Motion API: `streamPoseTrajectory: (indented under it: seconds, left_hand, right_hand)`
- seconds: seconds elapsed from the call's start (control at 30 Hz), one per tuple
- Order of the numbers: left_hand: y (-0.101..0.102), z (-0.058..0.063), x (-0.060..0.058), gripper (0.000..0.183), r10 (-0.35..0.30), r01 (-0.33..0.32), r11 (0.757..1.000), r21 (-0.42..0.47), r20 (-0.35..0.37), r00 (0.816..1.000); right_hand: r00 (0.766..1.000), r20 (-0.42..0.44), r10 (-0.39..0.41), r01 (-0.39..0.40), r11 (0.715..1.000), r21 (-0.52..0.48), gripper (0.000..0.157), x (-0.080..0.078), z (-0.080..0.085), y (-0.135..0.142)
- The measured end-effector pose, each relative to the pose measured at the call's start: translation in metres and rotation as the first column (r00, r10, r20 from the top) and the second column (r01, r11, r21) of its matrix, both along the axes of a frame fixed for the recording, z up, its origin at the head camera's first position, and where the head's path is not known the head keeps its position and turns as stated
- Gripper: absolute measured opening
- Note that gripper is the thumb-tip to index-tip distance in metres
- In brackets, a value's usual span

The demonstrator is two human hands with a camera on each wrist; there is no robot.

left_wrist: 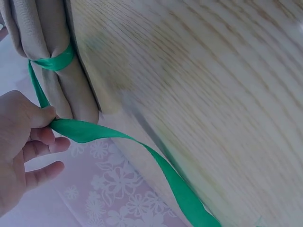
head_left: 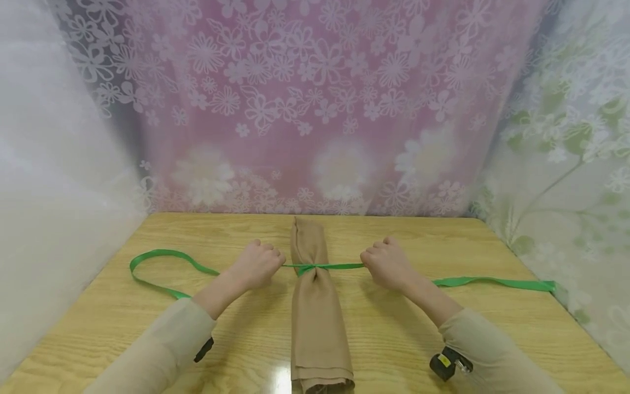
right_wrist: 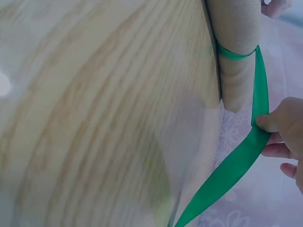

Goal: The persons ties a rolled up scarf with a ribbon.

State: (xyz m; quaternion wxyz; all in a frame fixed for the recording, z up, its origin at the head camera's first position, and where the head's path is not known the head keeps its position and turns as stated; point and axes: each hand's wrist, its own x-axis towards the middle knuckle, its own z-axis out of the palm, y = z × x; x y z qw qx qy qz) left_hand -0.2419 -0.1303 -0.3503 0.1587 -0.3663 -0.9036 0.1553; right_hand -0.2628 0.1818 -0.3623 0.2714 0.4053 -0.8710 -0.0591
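A bundle of folded brown cloth (head_left: pixel 320 323) lies lengthwise on the table, cinched in around its middle by a green ribbon (head_left: pixel 344 266). The ribbon crosses in a knot on top of the cloth. To the left of the bundle, my left hand (head_left: pixel 258 265) pinches one length of ribbon between thumb and forefinger. My right hand (head_left: pixel 387 264) pinches the other length on the right side. Both stretches between the hands and the knot run straight and taut. In the left wrist view the ribbon (left_wrist: pixel 83 130) trails loose past the thumb; the right wrist view shows the same of its ribbon (right_wrist: pixel 227 170).
One loose ribbon end loops over the table (head_left: pixel 236 350) at the left, and the other stretches to the right edge. Flowered curtains (head_left: pixel 315 109) hang behind the table and at its sides. A small black device (head_left: pixel 445 362) sits at the right wrist.
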Motion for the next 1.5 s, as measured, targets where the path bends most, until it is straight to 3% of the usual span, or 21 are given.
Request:
streamPoseTrajectory:
  seconds: [0.2,0.43,0.6,0.87,1.1,1.17,1.37,1.5]
  left_hand:
    - [-0.002,0.000,-0.001,0.014,0.011,-0.011,1.000,-0.010,0.013,1.000]
    - [-0.005,0.000,0.000,0.016,0.026,-0.025,0.999,-0.026,0.033,0.999]
    - [-0.006,0.000,0.001,0.016,0.045,-0.044,0.999,-0.014,0.084,0.995]
    - [-0.005,0.001,0.002,0.023,0.044,-0.045,0.999,0.000,0.111,0.993]
    - [-0.003,-0.002,0.001,0.015,0.108,-0.111,0.994,0.010,0.169,0.980]
    - [-0.004,-0.004,0.001,0.012,0.112,-0.115,0.993,0.011,0.153,0.982]
    - [-0.007,-0.008,0.002,0.005,0.081,-0.081,0.997,-0.014,0.006,0.997]
    - [-0.007,-0.010,0.002,0.005,0.092,-0.092,0.996,-0.011,-0.015,0.996]
  right_hand:
    - [1.000,-0.017,-0.007,0.007,1.000,0.025,0.039,-0.001,0.002,-0.005]
    - [1.000,-0.014,0.000,0.001,1.000,0.020,0.028,-0.001,0.000,-0.010]
    - [1.000,-0.004,0.014,-0.014,1.000,0.014,0.030,-0.002,-0.001,-0.011]
    - [0.993,0.102,-0.052,0.047,0.998,0.049,0.021,0.000,0.001,-0.008]
    - [0.979,0.163,-0.122,0.106,0.989,0.108,0.017,0.001,0.003,-0.008]
    - [0.979,0.162,-0.123,0.107,0.989,0.107,0.019,0.001,0.002,-0.008]
    - [0.988,0.127,-0.088,0.080,0.995,0.064,0.024,0.001,0.000,-0.006]
    - [0.990,0.112,-0.083,0.076,0.995,0.064,0.018,0.002,-0.002,-0.006]
